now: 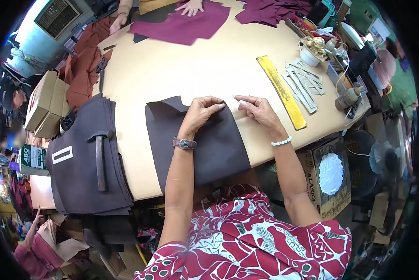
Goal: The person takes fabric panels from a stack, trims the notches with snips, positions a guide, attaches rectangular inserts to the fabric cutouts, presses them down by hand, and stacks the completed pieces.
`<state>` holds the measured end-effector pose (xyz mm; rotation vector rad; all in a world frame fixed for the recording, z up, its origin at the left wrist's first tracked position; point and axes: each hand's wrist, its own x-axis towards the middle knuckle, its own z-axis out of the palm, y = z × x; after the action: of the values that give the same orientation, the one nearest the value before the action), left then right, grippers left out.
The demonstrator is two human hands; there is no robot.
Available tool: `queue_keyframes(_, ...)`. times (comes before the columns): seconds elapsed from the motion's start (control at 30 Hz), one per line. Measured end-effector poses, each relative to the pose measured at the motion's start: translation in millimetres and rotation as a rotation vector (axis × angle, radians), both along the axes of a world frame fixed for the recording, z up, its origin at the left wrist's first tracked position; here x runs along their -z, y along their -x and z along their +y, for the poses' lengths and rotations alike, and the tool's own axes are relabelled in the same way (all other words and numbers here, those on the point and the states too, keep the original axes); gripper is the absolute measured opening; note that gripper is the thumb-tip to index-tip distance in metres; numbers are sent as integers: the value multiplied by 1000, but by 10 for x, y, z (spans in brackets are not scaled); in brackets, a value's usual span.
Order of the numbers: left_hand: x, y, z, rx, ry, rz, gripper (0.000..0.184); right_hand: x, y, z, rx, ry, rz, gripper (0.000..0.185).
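A dark brown sheet of leather or similar material [219, 149] lies over the near table edge in front of me, its far left corner folded up. My left hand [201, 113] pinches the sheet's far right corner between thumb and fingers. Just to the right, my right hand [260, 113] is held off the sheet with thumb and forefinger together. A small pale tip shows at those fingers; whether it is a nail or a held item, I cannot tell.
To the left, a hammer [100, 161] and a white rectangular frame [62, 155] lie on stacked dark sheets [78, 186]. On the right are a yellow strip [282, 93] and several pale templates [303, 86]. Across the table, another person's hand [190, 7] rests on maroon material [186, 25].
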<state>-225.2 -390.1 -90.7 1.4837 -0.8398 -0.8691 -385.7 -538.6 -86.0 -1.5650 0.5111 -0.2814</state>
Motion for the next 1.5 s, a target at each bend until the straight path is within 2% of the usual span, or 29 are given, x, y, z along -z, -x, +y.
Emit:
queue_keyframes(0.23,-21,44,23,-10,113,173,46,-96,-35,63,-28,42,-24,56)
queue_keyframes(0.33,-13,30,24,12,87,168,54,-124,-34,89,-26,37,-12,61)
queue_keyframes(0.7,-1,39,18,34,104,134,57,-174,-41,147,-9,62,31,67)
queue_keyframes(1.4,-2,49,20,13,93,132,57,-88,-65,165,38,-34,-75,64)
queue_keyframes(1.5,3,47,19,12,89,135,57,-58,-49,95,45,38,-53,64)
